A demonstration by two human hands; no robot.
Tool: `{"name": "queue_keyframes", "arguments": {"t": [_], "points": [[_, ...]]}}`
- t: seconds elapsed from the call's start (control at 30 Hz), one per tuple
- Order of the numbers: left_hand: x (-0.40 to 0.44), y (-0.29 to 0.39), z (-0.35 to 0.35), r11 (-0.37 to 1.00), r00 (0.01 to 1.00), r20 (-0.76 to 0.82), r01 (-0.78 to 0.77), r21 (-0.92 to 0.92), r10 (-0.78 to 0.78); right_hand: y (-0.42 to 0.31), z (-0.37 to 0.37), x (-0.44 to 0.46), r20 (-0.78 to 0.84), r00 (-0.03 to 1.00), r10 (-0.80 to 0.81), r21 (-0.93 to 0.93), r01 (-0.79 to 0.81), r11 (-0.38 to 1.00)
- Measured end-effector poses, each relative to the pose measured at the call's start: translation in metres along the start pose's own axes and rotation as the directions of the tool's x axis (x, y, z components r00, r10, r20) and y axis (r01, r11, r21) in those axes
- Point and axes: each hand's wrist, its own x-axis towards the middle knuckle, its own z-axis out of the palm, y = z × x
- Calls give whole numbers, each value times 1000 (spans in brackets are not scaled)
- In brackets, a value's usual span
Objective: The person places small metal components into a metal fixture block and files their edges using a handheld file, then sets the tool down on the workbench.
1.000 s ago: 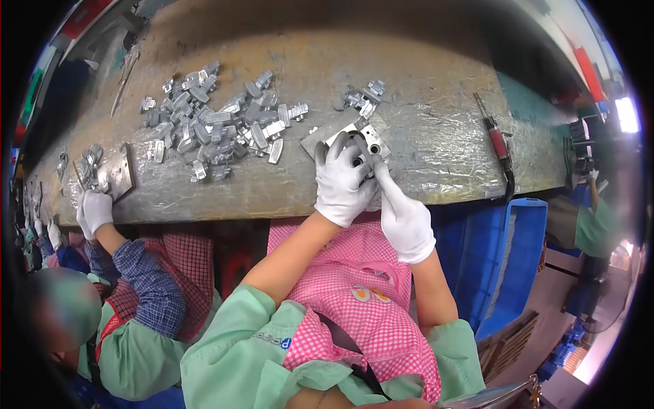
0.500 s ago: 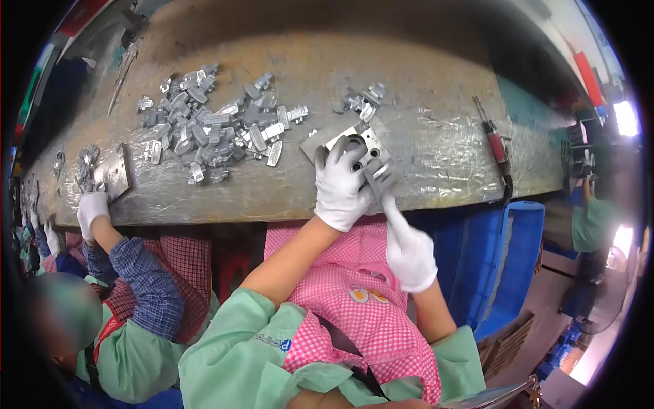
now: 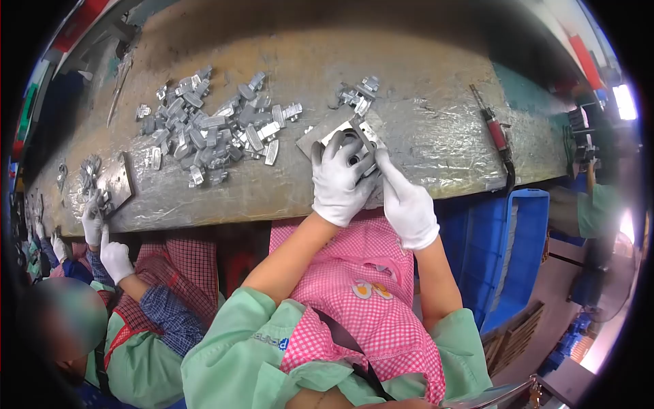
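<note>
White-gloved, with left hand [image 3: 338,185] clasped on the metal block [image 3: 346,126] at the counter's [image 3: 429,160] near side and right hand [image 3: 412,215] gripping what seems a flat file [image 3: 363,136]: guide level, pressing lightly.

Passable over the table [image 3: 436,75] between the small cluster of metal parts [image 3: 361,94] and the red-handled tool [image 3: 498,135]. Obstructed to the left by the large heap of metal parts [image 3: 204,129]. Tighter between that heap and the metal plate [image 3: 308,140].
</note>
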Motion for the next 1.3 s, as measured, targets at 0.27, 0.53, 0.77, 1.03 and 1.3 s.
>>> {"name": "queue_keyframes", "arguments": {"t": [0.27,0.53,0.77,1.03,1.3], "points": [[-5,-3,-1,999,999,40,-1,-37,2,-13,-14,-24,73,997,33,56,-37,998],[13,9,-7,998,994,93,55,-14,-54,12,1,6,3,998,-66,67,65,996],[4,3,2,999,1000,18,18,-31,-17,-12,-10,-54,25,998,-65,-131,68,989],[1,-1,-2,1000,990,140,-24,7,22,0,-8,-15,-7,997,-78,-47,77,996],[-3,-2,2,1000,997,80,-9,-5,9,8,-7,1,13,999,-46,-22,46,999]]}}
